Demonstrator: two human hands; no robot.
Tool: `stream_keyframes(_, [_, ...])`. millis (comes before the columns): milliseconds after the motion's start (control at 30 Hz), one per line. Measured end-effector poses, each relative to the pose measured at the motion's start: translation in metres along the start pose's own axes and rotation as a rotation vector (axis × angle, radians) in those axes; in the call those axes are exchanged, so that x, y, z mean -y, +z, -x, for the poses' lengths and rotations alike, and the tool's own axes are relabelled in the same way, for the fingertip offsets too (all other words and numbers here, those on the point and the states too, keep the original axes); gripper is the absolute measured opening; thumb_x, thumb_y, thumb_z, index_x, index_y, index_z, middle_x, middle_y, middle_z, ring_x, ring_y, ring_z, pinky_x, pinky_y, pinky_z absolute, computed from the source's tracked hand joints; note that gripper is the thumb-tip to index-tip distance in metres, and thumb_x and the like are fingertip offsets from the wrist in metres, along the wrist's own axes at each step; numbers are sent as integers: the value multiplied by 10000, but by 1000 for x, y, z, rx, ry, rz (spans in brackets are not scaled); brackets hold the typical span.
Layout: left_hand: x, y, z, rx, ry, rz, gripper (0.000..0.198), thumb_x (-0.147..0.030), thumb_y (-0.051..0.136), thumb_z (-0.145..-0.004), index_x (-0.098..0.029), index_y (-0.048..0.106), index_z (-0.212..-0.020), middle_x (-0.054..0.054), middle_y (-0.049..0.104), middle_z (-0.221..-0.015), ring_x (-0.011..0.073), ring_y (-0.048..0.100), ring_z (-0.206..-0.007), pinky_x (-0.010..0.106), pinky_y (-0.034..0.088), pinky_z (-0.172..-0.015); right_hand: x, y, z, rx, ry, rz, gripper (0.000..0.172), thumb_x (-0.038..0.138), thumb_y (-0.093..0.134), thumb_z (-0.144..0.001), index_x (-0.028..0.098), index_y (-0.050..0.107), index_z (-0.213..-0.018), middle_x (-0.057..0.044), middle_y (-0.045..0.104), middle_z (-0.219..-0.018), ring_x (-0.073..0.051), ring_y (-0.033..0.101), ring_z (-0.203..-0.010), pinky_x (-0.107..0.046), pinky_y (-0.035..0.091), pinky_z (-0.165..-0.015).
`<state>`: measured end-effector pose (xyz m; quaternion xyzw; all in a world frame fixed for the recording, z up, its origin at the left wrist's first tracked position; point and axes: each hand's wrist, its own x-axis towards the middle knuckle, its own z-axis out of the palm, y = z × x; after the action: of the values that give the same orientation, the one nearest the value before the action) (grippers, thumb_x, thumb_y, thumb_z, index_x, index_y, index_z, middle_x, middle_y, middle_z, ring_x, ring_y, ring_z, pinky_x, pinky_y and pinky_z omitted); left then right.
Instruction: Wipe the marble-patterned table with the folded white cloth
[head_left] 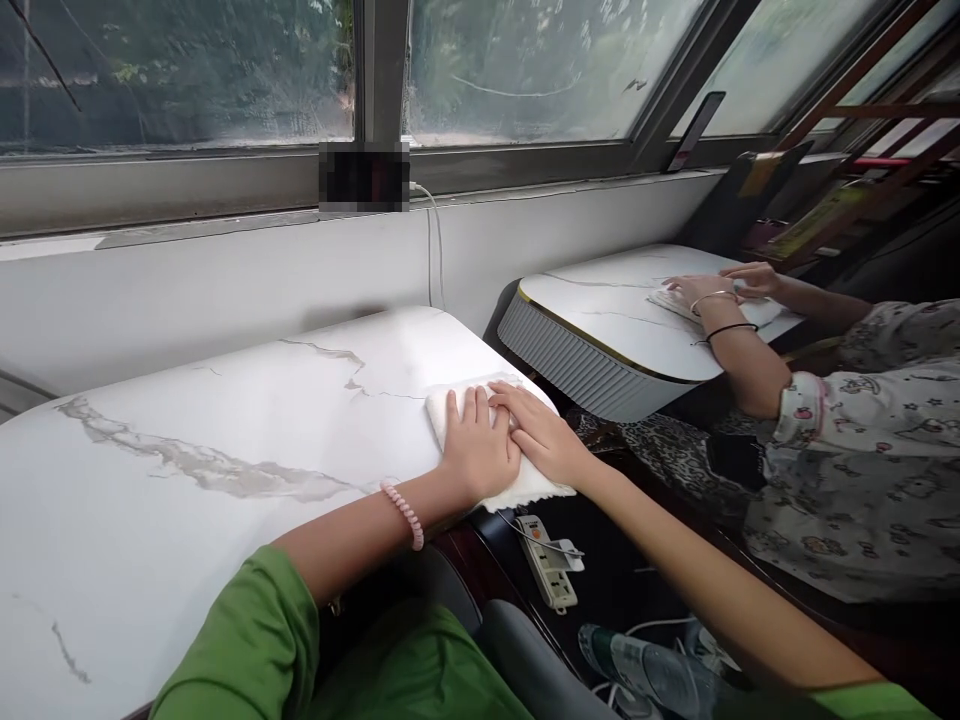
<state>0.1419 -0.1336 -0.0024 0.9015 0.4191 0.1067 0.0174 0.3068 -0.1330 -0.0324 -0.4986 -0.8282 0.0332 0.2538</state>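
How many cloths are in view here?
2. One white cloth lies under the wearer's left hand and right hand on the near table; a second cloth is under a neighbour's hands on the far table. Others could be hidden.

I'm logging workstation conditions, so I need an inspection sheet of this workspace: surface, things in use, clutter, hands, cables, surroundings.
Surface: white marble-patterned table with grey-brown veins.
Things in use: white cloth near the table's right end, under both hands.
Clutter: power strip and clear plastic bottle below tabletop level.
Hands: left hand flat on the cloth, fingers spread; right hand close against it, also on the cloth.
Cables: white cable running from a blurred-out object on the windowsill down the wall.
Surroundings: windows ahead; at right, another person's hands at a second table.
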Motion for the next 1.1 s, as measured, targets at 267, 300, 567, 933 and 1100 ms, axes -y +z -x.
stream_keyframes(267, [22,4,-7,-38,1,8,507,-301,352,-984,-86,455,-1431,181,414,-1524,311,335,-1442,555,204,-1204,1,6,-26,72,24,-5,428,224,358,-853,211,511,-1253,-107,505,-1450,-261,380,-1420,-552,268,-1195])
stream_keyframes(300, [29,5,-11,-48,-10,6,506,-298,357,-979,-88,457,-1428,180,416,-1524,308,338,-1440,555,203,-1204,0,8,-34,80,18,-10,438,218,361,-848,214,507,-1260,-102,506,-1447,-261,380,-1420,-557,267,-1194])
stream_keyframes(567, [123,5,-63,-33,-145,1,523,-260,330,-974,-128,411,-1474,145,373,-1557,254,304,-1460,504,151,-1225,-9,47,-147,66,6,-29,402,196,335,-847,172,534,-1196,-133,577,-1327,-267,444,-1338,-501,312,-1153])
stream_keyframes(933, [222,-10,-92,-21,-308,-46,528,-235,248,-994,-118,376,-1493,109,365,-1567,230,291,-1462,477,124,-1228,-5,97,-264,78,-65,-70,361,161,358,-815,146,542,-1125,-144,628,-1212,-277,531,-1127,-445,375,-1059])
stream_keyframes(1100, [222,-10,-88,-19,-318,-76,523,-255,261,-1003,-127,370,-1498,111,330,-1585,240,263,-1476,484,113,-1232,-7,99,-265,89,-111,-58,367,172,366,-830,132,541,-1150,-159,615,-1249,-286,521,-1164,-457,369,-1075])
